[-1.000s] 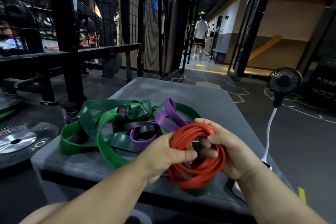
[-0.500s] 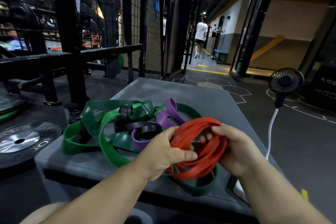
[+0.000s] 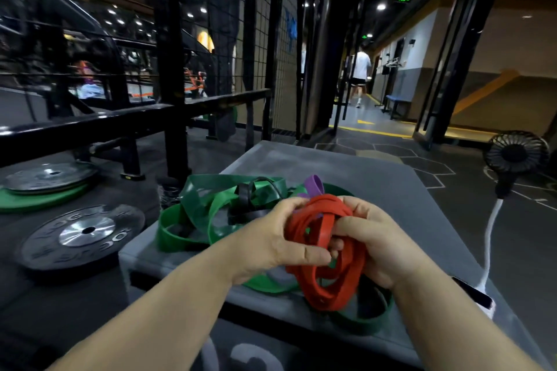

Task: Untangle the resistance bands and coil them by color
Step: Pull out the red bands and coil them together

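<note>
A red resistance band (image 3: 327, 265), wound into a loose coil of several loops, is held up just above the grey padded box (image 3: 391, 199). My left hand (image 3: 271, 241) grips the coil's left side, thumb across the loops. My right hand (image 3: 370, 238) grips the right side with fingers curled through the loops. Behind them, wide green bands (image 3: 208, 211) lie tangled on the box with a black band (image 3: 250, 214) and a purple band (image 3: 315, 185), mostly hidden by my hands. One green loop (image 3: 370, 319) lies under the coil near the box's front edge.
Steel weight plates (image 3: 81, 235) lie on the floor to the left beside a black rack post (image 3: 171, 69). A small black fan (image 3: 515, 156) on a white stalk stands at the box's right. A person walks away down the corridor at the back.
The red coil has been turned and lifted a little, its loops now twisted more upright. My hands have shifted around it. The view has tilted slightly to the left.
</note>
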`<state>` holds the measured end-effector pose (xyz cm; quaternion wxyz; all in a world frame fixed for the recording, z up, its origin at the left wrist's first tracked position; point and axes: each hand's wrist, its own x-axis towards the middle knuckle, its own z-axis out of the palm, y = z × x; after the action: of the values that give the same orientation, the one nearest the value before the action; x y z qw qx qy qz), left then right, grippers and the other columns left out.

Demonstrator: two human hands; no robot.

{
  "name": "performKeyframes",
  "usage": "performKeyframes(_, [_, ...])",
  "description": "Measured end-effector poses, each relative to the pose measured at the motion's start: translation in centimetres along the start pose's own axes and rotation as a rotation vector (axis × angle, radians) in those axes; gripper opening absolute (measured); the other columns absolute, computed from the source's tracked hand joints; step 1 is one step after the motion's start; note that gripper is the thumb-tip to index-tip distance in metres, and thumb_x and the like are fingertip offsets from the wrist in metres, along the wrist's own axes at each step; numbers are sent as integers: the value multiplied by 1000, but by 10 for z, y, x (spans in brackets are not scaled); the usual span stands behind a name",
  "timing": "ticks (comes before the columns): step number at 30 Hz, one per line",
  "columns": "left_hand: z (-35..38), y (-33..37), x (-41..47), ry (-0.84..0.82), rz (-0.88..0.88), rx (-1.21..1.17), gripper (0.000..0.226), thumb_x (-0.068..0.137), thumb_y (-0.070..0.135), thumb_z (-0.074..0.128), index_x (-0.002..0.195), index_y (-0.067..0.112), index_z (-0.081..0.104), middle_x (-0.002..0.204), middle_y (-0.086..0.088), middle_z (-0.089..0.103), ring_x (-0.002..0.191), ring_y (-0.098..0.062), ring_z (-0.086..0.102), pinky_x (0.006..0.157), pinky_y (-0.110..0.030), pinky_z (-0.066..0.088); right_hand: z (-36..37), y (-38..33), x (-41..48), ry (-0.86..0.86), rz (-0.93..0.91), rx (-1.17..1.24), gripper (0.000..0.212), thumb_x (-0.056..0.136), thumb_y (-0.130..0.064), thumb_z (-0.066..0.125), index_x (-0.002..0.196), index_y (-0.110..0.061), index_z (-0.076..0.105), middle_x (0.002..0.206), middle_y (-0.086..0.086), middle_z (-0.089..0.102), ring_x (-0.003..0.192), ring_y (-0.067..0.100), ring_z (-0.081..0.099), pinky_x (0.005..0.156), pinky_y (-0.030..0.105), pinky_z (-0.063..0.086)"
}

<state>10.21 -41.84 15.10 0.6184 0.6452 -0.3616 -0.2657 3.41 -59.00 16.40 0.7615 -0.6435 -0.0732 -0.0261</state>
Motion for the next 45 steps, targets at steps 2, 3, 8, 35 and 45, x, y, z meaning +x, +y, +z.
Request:
performKeyframes(2, [-7,2,-7,21,-21,95,70,70,14,83,131,18,48,118,-7,66,111,-20,64,98,-42,51,14,-1,8,2,-22,-37,40,65,-2,63,100,17,55,55,13,50,44,15,45,45,24,42])
performKeyframes(3, [-10,5,-12,69,-16,146,62,71,18,82,126,16,54,112,-6,69,107,-21,66,98,-43,51,22,-3,10,-20,-38,-55,35,65,-2,65,96,12,62,58,14,53,45,17,47,47,24,43])
performKeyframes(8, [-41,24,-55,382,92,56,15,78,4,67,88,15,70,79,-2,72,75,-14,67,73,-30,52,57,-9,24,-253,-13,-174,29,59,1,71,84,-12,74,80,14,66,67,22,62,64,28,52])
performKeyframes(35, [-115,111,-280,1243,430,-138,18,92,3,52,77,12,52,55,4,49,51,-8,43,53,-24,34,333,-57,67,-728,-154,-79,6,78,-7,71,84,-7,68,78,11,66,70,20,62,65,31,55])
performKeyframes(45, [-123,159,-320,1343,701,-177,24,92,6,54,71,17,57,59,2,53,59,-13,56,63,-30,46,427,-116,62,-763,-232,37,14,90,-16,61,79,-12,54,59,-2,48,45,7,38,56,28,35])
